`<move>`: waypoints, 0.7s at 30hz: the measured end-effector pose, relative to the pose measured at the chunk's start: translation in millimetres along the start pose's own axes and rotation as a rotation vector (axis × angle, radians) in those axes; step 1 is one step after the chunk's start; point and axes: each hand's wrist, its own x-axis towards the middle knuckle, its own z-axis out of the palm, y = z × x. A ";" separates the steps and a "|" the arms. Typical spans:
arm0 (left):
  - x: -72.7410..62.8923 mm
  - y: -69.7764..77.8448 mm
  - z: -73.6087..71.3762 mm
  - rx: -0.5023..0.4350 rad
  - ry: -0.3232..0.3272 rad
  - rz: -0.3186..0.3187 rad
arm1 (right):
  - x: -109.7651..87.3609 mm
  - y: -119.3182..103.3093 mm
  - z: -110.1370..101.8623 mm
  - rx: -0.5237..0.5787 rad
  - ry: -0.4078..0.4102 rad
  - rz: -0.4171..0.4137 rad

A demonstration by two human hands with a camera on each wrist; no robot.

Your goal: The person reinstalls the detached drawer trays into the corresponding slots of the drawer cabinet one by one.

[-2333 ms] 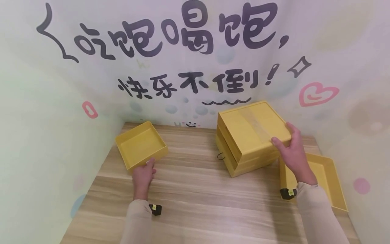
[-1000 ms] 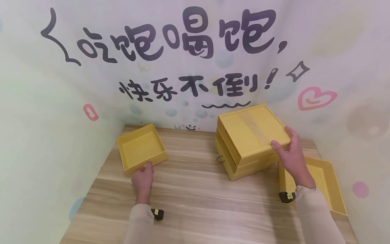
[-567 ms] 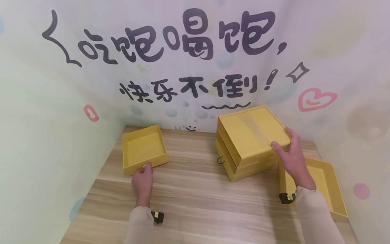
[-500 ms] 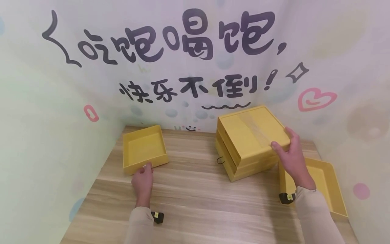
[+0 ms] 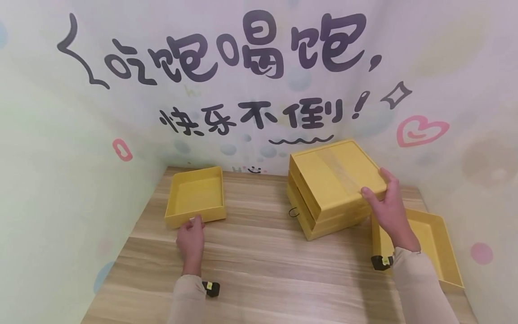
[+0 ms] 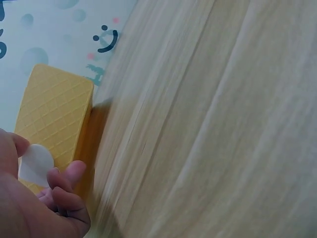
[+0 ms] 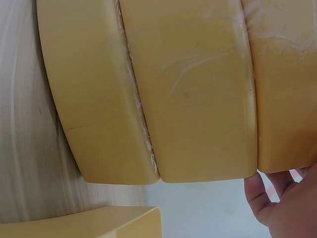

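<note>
My left hand (image 5: 191,240) pinches the white pull tab (image 6: 37,165) on the front of a shallow yellow drawer (image 5: 196,191), which sits on the table at the back left. Its front has a diamond pattern in the left wrist view. At the back right stands a yellow drawer cabinet (image 5: 340,173) with open slots on its left side and clear tape over the top. My right hand (image 5: 388,204) grips the cabinet's right upper edge, thumb on top; in the right wrist view its fingers (image 7: 257,196) reach along the edge of the tiers.
A second yellow drawer (image 5: 439,243) lies at the right, partly behind my right forearm. A thin black loop (image 5: 293,212) sticks out of the cabinet's lower left side. Printed cloth walls (image 5: 251,112) enclose the wooden table (image 5: 259,270) at the back and sides.
The left drawer has turned clockwise and shifted slightly right, with my left hand staying on its front. My right hand and the cabinet have stayed put; the view has tilted slightly.
</note>
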 end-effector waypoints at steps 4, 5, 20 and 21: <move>-2.2 2.2 0.4 -0.014 0.018 0.009 | 0.3 0.1 -0.4 0.015 -0.001 -0.004; -3.0 2.8 0.3 -0.019 0.020 0.009 | 0.4 0.1 -0.4 0.018 -0.002 -0.005; -7.3 12.2 -0.1 -0.083 -0.031 -0.007 | -0.5 1.2 -1.6 -0.005 -0.004 -0.002; -7.5 13.1 -0.2 -0.088 -0.032 -0.005 | -0.4 1.8 -1.4 -0.003 -0.003 -0.002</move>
